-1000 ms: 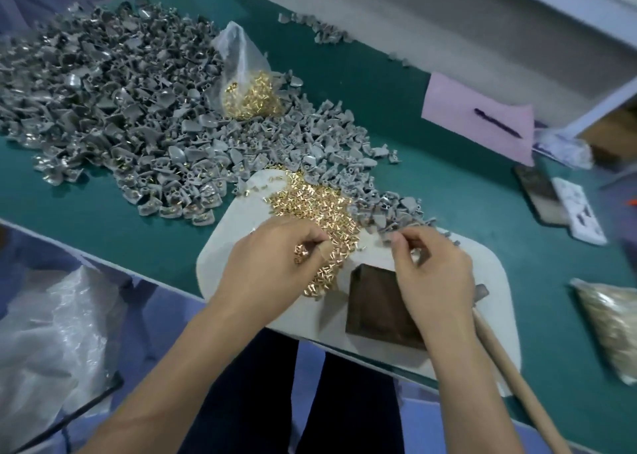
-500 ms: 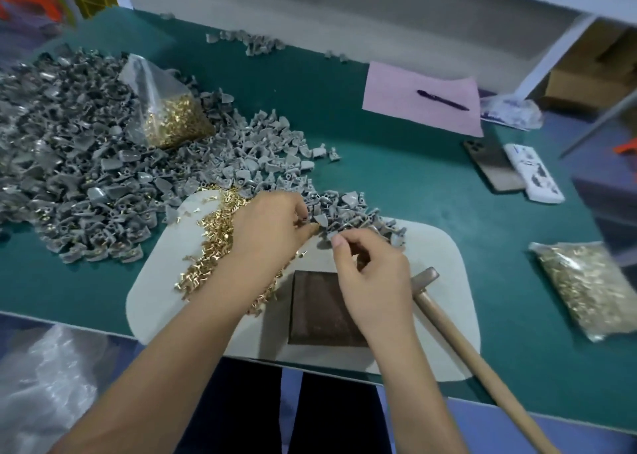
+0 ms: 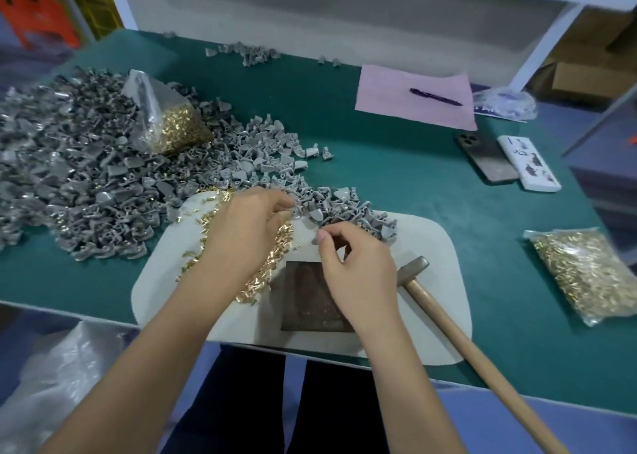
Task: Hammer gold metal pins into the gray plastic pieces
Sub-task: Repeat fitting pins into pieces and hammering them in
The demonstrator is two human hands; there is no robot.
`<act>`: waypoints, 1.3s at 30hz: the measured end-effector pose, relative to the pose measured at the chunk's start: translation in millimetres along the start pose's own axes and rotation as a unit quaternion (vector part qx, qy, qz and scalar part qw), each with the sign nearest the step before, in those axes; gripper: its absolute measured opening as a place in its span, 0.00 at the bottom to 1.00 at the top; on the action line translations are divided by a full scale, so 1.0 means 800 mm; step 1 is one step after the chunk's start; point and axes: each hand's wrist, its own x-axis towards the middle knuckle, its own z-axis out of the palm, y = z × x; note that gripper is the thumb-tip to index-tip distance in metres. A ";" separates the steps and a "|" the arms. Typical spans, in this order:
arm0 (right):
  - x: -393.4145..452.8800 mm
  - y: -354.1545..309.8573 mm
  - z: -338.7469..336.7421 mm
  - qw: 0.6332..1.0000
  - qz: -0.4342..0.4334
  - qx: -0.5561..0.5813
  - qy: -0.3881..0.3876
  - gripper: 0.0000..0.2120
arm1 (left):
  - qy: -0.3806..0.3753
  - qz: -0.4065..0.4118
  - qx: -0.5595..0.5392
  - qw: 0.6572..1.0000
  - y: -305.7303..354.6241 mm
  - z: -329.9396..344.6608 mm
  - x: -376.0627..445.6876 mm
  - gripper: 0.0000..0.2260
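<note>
A wide heap of gray plastic pieces (image 3: 86, 185) covers the left of the green table, and a smaller run of them (image 3: 344, 209) spills onto a white mat (image 3: 427, 281). Loose gold pins (image 3: 275, 260) lie on the mat, partly under my left hand (image 3: 251, 226), whose fingertips pinch a gray piece at the heap's edge. My right hand (image 3: 355, 264) hovers over a dark metal block (image 3: 306, 302), thumb and forefinger pinched together on something too small to make out. A wooden-handled hammer (image 3: 413, 271) lies untouched on the mat, right of my right hand.
A clear bag of gold pins (image 3: 172, 122) sits on the big heap; a second bag (image 3: 593, 274) lies at the right. Behind are a pink sheet (image 3: 386, 102) with a pen (image 3: 436, 97), a phone (image 3: 486, 157) and a white box (image 3: 527, 167). The table's front edge runs just below the mat.
The camera has swung, so the scene sits lower and more to the left. My left hand left the gold pins and reached the gray pieces; my right hand drew back a little toward the block.
</note>
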 end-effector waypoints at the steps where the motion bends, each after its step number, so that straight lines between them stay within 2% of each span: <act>1: -0.001 0.001 0.000 1.000 -0.004 -0.006 -0.002 0.08 | -0.004 -0.014 -0.026 1.000 -0.009 -0.012 -0.009 0.06; 5: -0.003 0.001 0.000 1.000 -0.013 -0.018 -0.002 0.08 | -0.026 -0.057 -0.114 0.992 -0.048 -0.055 -0.051 0.03; 10: -0.004 -0.011 0.006 0.998 -0.050 -0.038 -0.011 0.06 | -0.022 -0.060 -0.132 0.989 -0.071 -0.070 -0.105 0.03; 14: -0.004 -0.045 0.027 0.983 -0.128 -0.077 -0.102 0.06 | -0.018 -0.095 -0.128 0.987 -0.093 -0.070 -0.133 0.08; 17: -0.009 -0.074 0.053 0.961 -0.186 -0.106 -0.175 0.05 | -0.025 -0.113 -0.085 0.990 -0.113 -0.081 -0.145 0.07; 20: -0.017 -0.093 0.080 0.944 -0.201 -0.133 -0.224 0.08 | -0.052 -0.144 -0.031 0.988 -0.125 -0.086 -0.156 0.06; 22: -0.020 -0.101 0.094 0.938 -0.201 -0.153 -0.238 0.12 | -0.056 -0.159 -0.042 0.985 -0.128 -0.083 -0.162 0.06; 25: -0.020 -0.107 0.111 0.928 -0.211 -0.183 -0.248 0.16 | -0.028 -0.164 -0.077 0.983 -0.130 -0.075 -0.165 0.09; 28: -0.021 -0.111 0.123 0.916 -0.223 -0.207 -0.262 0.16 | -0.011 -0.138 -0.071 0.988 -0.134 -0.068 -0.166 0.07; 33: -0.019 -0.112 0.131 0.922 -0.216 -0.198 -0.253 0.13 | 0.036 -0.158 -0.102 0.981 -0.148 -0.064 -0.172 0.05; 39: -0.024 -0.121 0.142 0.920 -0.243 -0.221 -0.215 0.15 | 0.038 -0.169 -0.072 0.982 -0.152 -0.068 -0.173 0.08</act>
